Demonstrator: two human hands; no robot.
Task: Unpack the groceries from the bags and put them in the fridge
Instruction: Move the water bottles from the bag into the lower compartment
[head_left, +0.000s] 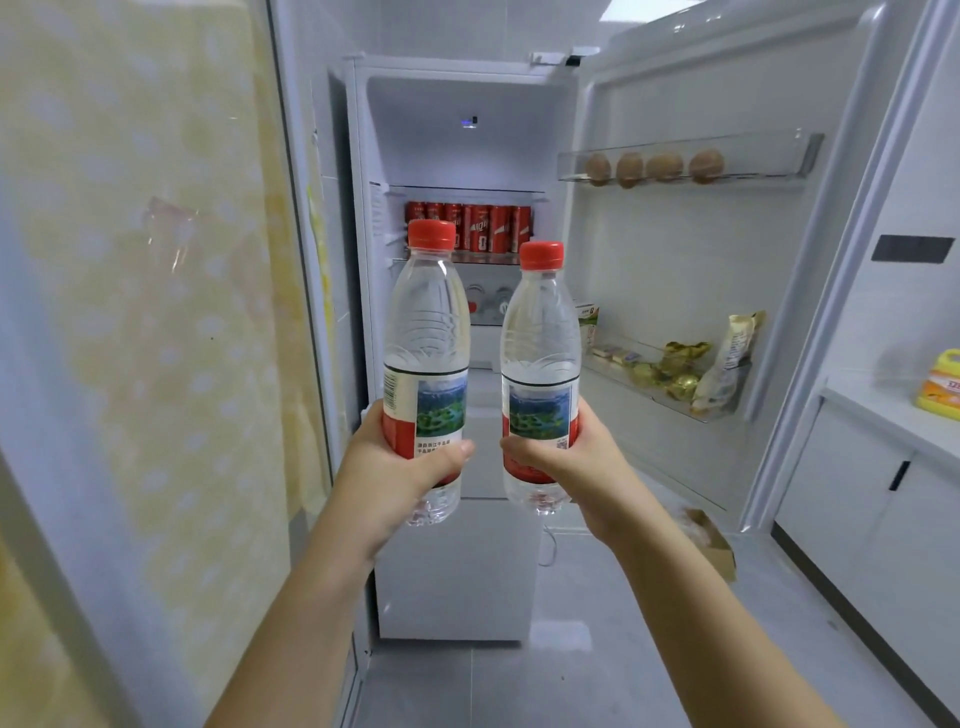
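- The fridge (457, 130) is open, its door (675, 249) swung right.
- The left bottle (428, 322) is upright before the fridge, with the left hand (389, 467) clamped round its label.
- The right bottle (540, 332), just beside it, is gripped likewise by the right hand (582, 457).
- Cans (472, 228) line a shelf inside.

Two bottles (426, 332) side by side before the fridge (467, 135), eggs (654, 167) in its door rack, right

Both bare forearms are stretched forward and upward, side by side. The left hand (395, 467) is wrapped round the lower part of the left bottle (426, 338), thumb laid across its label. The right hand (566, 457) is curled likewise round the right bottle (540, 353), thumb tips just apart.
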